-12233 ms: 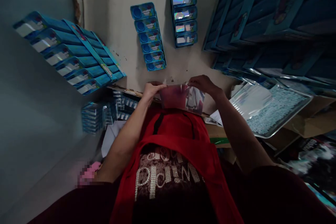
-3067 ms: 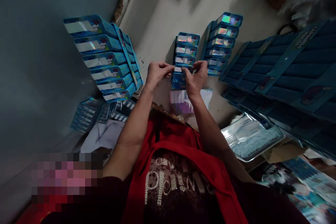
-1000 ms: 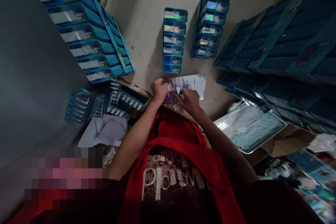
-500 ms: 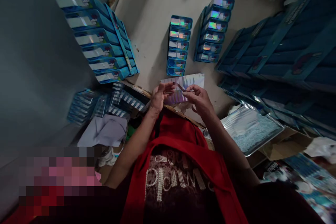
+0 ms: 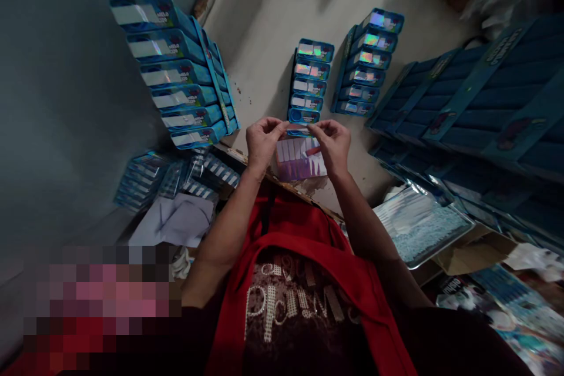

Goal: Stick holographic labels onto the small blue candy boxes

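A small pale strip (image 5: 298, 127) is stretched between my two hands, over the nearest box of the middle stack of blue boxes (image 5: 312, 86). My left hand (image 5: 264, 141) pinches its left end, and my right hand (image 5: 331, 140) pinches the right end. Below the strip lies a shiny sticker sheet (image 5: 301, 160), partly covered by my right hand. Several boxes farther up the middle stack carry shiny silvery labels, while the nearer ones show a blue circle at the left.
More blue boxes stand in a left stack (image 5: 185, 76), a right stack (image 5: 368, 64) and a large pile (image 5: 467, 94) at far right. A metal tray (image 5: 414, 223) holds pale strips and bits. Clear-wrapped packs (image 5: 141, 182) sit at lower left, near a blurred pink patch.
Both hands have moved up from the sheet to the nearest box. My left hand, which was open, now pinches one end of the strip. The view has shifted slightly.
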`<state>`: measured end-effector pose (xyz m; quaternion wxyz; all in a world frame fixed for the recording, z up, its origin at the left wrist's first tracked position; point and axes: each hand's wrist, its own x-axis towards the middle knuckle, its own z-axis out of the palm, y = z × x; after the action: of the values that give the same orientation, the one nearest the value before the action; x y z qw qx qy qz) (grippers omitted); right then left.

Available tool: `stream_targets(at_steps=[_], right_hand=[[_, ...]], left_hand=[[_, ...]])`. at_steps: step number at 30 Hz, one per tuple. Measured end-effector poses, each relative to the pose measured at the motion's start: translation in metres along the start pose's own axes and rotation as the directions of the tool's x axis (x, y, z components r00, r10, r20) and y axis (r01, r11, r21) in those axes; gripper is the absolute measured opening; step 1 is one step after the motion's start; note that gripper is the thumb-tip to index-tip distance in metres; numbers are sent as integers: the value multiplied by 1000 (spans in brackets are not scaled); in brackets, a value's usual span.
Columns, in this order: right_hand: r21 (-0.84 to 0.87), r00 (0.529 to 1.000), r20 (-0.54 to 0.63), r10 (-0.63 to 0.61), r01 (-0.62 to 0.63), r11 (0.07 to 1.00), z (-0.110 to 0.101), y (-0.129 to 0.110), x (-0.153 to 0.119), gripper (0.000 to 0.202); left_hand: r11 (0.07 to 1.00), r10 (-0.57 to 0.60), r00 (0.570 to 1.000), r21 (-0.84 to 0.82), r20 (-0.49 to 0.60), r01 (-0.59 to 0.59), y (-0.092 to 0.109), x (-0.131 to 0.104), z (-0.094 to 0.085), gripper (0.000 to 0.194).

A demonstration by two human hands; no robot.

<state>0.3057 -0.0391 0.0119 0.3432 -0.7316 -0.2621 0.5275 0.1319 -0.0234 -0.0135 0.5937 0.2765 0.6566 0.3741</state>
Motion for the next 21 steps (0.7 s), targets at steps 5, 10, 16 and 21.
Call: stream_targets(at_steps=[5, 10, 16, 21], right_hand=[[-136, 992, -65, -105, 95, 986, 18, 11, 27, 49], [-232, 986, -62, -156, 137, 963, 20, 21, 35, 43], [-290, 983, -110, -148, 111, 951, 22, 26, 41, 39], [-333, 941, -284, -182, 81, 939, 18, 36, 54, 61]], left_hand=[[994, 22, 999, 110, -29, -19, -1, 29, 3, 25], [996, 8, 1000, 92, -12, -7, -5, 38, 5, 20], [996, -1, 1000, 93, 5, 0, -18, 47, 6, 21], [998, -64, 998, 9, -28, 64, -51, 58, 23, 24]])
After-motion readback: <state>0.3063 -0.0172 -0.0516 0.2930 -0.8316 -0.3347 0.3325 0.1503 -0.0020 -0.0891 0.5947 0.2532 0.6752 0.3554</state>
